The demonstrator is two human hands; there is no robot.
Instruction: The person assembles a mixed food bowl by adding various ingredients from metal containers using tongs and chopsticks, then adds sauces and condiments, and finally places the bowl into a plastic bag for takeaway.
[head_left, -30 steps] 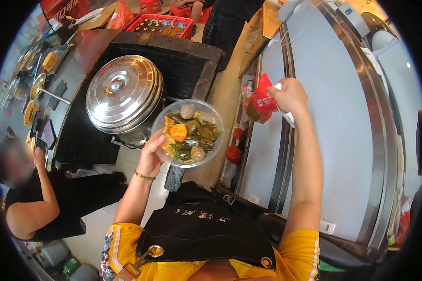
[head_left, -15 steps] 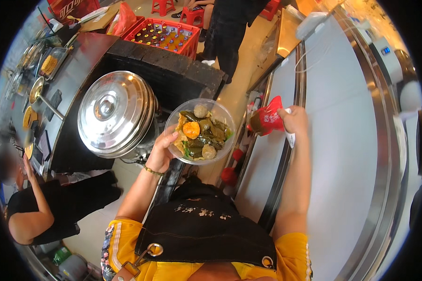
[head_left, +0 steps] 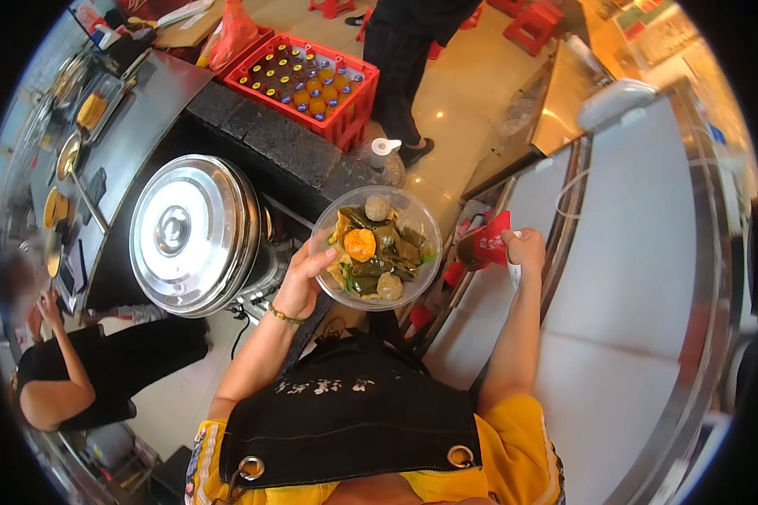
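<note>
My left hand (head_left: 301, 282) grips a round clear plastic bowl (head_left: 417, 215) by its near left side, thumb over the rim. The food inside includes dark green leafy pieces, an orange round piece (head_left: 360, 245) and two pale brown balls (head_left: 377, 208). Over on the right, my right hand (head_left: 527, 247) is closed around a red packet (head_left: 490, 241) with pale print and a dark part at its left end. Something white shows under that hand, too small to name. Bowl and packet are held apart from each other.
Left of the bowl stands a big pot with a shiny metal lid (head_left: 177, 231). Beyond it are a dark ledge (head_left: 253, 126), a red crate (head_left: 358, 118) of bottles and a white-topped dispenser (head_left: 385, 151). A pale counter (head_left: 623, 278) runs along my right. Another person (head_left: 63, 374) is at far left.
The view has shifted, showing more floor ahead and the white-topped dispenser. The bowl appears slightly lower and to the right; both hands keep their holds on bowl and packet.
</note>
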